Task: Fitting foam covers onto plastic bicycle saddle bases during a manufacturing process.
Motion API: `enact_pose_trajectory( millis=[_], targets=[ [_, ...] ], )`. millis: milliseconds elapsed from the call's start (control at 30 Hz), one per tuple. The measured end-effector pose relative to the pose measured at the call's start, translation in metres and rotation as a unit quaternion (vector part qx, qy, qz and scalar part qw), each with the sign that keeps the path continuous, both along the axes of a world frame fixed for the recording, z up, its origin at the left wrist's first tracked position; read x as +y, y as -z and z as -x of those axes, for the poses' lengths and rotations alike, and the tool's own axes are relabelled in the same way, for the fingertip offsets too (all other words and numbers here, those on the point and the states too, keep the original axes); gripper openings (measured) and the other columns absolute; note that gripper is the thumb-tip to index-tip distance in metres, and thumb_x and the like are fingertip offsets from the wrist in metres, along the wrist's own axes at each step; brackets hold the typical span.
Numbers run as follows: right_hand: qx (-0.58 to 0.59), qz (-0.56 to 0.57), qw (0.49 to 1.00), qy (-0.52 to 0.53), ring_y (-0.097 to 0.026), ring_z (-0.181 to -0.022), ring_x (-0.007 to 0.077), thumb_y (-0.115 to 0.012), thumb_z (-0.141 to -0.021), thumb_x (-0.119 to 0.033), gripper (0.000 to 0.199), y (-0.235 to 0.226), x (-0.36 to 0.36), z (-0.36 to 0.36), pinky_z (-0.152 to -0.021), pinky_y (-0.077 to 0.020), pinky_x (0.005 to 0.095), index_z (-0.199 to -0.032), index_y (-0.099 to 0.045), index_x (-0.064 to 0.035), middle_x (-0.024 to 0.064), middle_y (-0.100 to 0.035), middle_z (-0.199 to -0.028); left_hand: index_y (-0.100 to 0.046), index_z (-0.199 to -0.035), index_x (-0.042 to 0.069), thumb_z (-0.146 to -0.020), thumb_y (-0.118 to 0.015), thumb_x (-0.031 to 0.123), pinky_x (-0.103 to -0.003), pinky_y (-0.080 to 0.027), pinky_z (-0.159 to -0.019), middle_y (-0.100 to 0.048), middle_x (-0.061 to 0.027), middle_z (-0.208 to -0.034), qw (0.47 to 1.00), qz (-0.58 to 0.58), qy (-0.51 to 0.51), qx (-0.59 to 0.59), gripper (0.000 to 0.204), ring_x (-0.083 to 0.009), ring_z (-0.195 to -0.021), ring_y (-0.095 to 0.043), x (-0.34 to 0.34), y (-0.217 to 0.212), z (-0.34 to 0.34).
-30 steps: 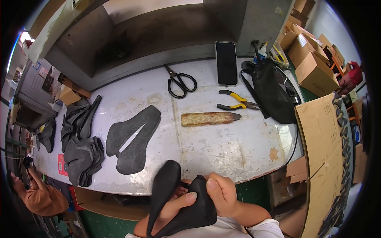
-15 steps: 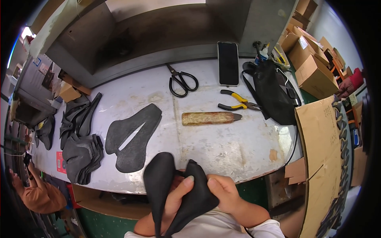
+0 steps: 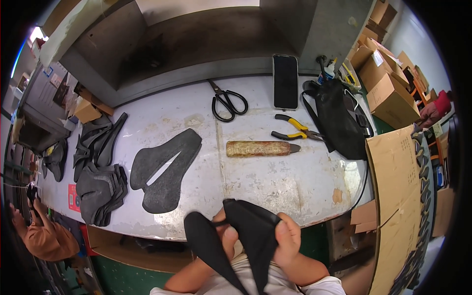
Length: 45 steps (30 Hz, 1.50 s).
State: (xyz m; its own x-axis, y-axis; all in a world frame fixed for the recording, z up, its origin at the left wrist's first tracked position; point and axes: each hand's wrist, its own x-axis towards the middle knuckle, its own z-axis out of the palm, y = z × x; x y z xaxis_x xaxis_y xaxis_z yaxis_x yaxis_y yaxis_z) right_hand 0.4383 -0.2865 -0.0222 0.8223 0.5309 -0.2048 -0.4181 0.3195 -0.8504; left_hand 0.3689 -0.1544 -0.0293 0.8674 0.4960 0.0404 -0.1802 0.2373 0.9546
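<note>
A black V-shaped piece that looks like a shoe upper (image 3: 250, 223) is held up over the table's front edge, its long lobes hanging down. My left hand (image 3: 229, 238) grips it from inside the fold, thumb up, with some fingers hidden behind the material. At the other side, my right hand (image 3: 287, 240) pinches its edge between thumb and fingers. A similar dark grey upper piece (image 3: 164, 195) lies flat to the left, with a slit down its middle. Beyond my hands is a tool with a tape-wrapped handle and short pointed blade (image 3: 258, 148).
Scissors (image 3: 229, 107), yellow-black pliers (image 3: 298, 129), a phone (image 3: 285, 82) and a black pouch (image 3: 341, 120) lie farther back. Stacked grey pieces (image 3: 101, 194) sit at left. A cardboard sheet (image 3: 396, 196) borders the right. Another person in an orange-brown top (image 3: 49, 241) is at far left.
The shoe upper has shifted right and turned in my hands, its lobes now slanting down to the right. My right hand has moved up slightly along its edge.
</note>
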Motion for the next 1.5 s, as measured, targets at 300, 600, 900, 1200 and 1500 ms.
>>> enact_pose_trajectory(
  millis=[300,600,900,1200,1500],
  targets=[
    [-0.226,0.129,0.963,-0.061,-0.044,-0.063,0.0059,-0.062,-0.095,-0.027,0.031,-0.008,-0.035,-0.044,-0.055,-0.0360,0.0241,-0.078,-0.054,-0.0014,-0.0004,-0.050,-0.066,-0.066,-0.089,-0.004,-0.090,-0.064,0.016,-0.027,-0.046,-0.061,-0.066,-0.0080,-0.079,0.993,-0.105,0.038,0.029,0.020,-0.0148,-0.068,-0.059,0.063,-0.026,0.024],
    [-0.270,0.154,0.917,-0.251,-0.061,-0.109,0.0313,-0.063,-0.090,-0.010,0.059,-0.044,-0.018,-0.006,-0.093,-0.0477,0.0375,-0.139,-0.034,0.0078,0.0276,-0.057,-0.122,-0.066,-0.074,-0.002,-0.081,-0.069,0.004,-0.029,-0.041,-0.051,-0.058,-0.0098,-0.062,0.906,-0.408,-0.108,0.046,0.009,-0.0231,-0.054,-0.054,0.053,-0.037,0.018],
    [-0.427,0.160,0.881,-0.125,-0.041,-0.056,0.0094,-0.070,-0.085,0.000,0.058,-0.022,-0.008,-0.001,-0.052,-0.0370,0.0241,-0.135,-0.040,0.0049,0.0056,-0.050,-0.071,-0.066,-0.081,0.004,-0.076,-0.081,0.013,-0.027,-0.041,-0.057,-0.053,-0.0043,-0.073,0.938,-0.344,-0.034,0.042,0.018,-0.0152,-0.062,-0.049,0.029,-0.055,0.002],
    [-0.392,0.112,0.898,-0.164,-0.064,-0.098,0.0191,-0.063,-0.089,0.003,0.056,-0.002,-0.019,0.001,-0.085,-0.0491,0.0271,-0.136,-0.033,0.0056,0.0231,-0.063,-0.111,-0.059,-0.074,0.007,-0.091,-0.069,0.017,-0.019,-0.036,-0.063,-0.055,0.0051,-0.074,0.888,0.378,0.247,0.090,0.022,-0.0047,-0.068,-0.047,0.033,-0.015,0.004],
    [-0.432,0.160,0.874,-0.154,-0.068,-0.093,0.0162,-0.064,-0.089,0.001,0.038,-0.023,-0.012,-0.013,-0.079,-0.0540,0.0285,-0.126,-0.054,0.0054,0.0181,-0.069,-0.103,-0.056,-0.087,0.005,-0.100,-0.054,0.020,-0.027,-0.040,-0.065,-0.053,0.0001,-0.075,0.972,0.165,0.136,0.102,0.019,-0.0113,-0.069,-0.050,0.031,-0.030,0.008]
  ],
)
